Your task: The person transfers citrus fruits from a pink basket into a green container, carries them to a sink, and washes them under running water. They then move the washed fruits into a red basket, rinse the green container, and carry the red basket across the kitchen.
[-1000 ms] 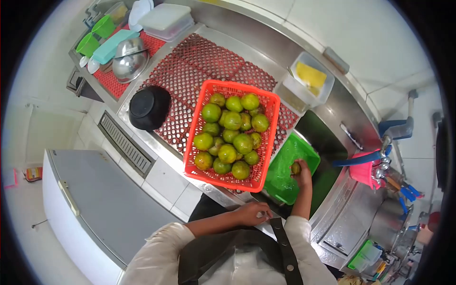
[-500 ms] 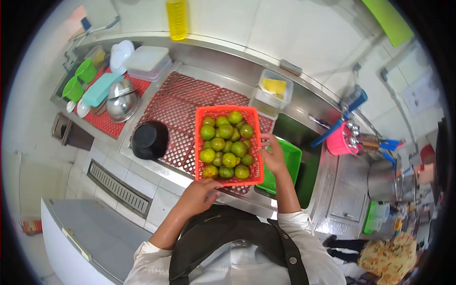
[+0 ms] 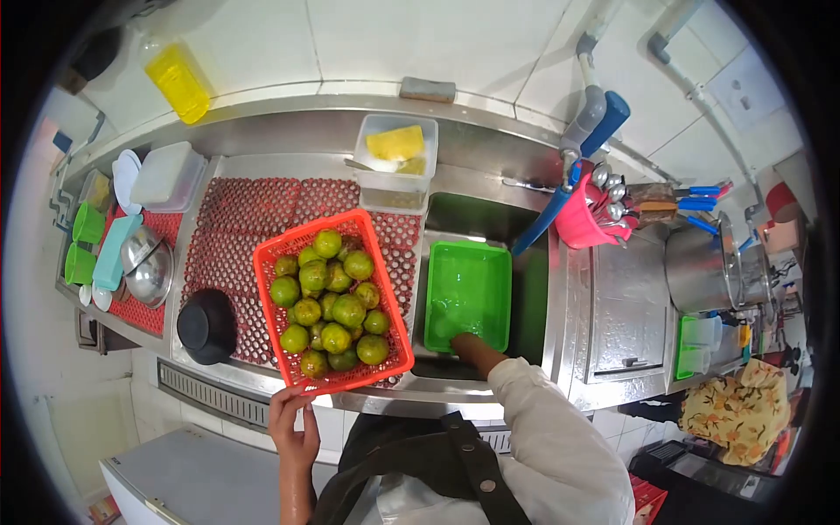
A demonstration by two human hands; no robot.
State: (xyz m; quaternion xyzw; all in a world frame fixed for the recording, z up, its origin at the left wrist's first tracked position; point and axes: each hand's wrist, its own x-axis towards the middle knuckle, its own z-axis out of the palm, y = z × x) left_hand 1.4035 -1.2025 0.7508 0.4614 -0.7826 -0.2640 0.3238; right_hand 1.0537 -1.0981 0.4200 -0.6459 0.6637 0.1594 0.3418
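Observation:
An orange-red plastic basket (image 3: 391, 289) full of green citrus fruits (image 3: 337, 306) sits tilted on the red perforated mat. At its near left corner is my left hand (image 3: 293, 429), fingertips touching the rim and thumb held apart, not wrapped round it. My right hand (image 3: 470, 347) reaches down into the sink, at the near end of a bright green plastic tub (image 3: 468, 293). Its fingers are mostly hidden, so their grip does not show. The tub stands in the sink and looks wet inside, perhaps with shallow water.
Left of the basket lie a black bowl (image 3: 207, 325) and steel bowls (image 3: 149, 271). Behind the sink's left side stands a clear container (image 3: 398, 188) with a yellow sponge. A blue-handled tap hose (image 3: 547, 219) and a pink utensil holder (image 3: 582, 214) are on the right. Another person (image 3: 739, 411) is at far right.
The fruit basket now sits left of the sink, its right side free of my right hand. That hand has gone down into the sink at the green tub. My view has turned right.

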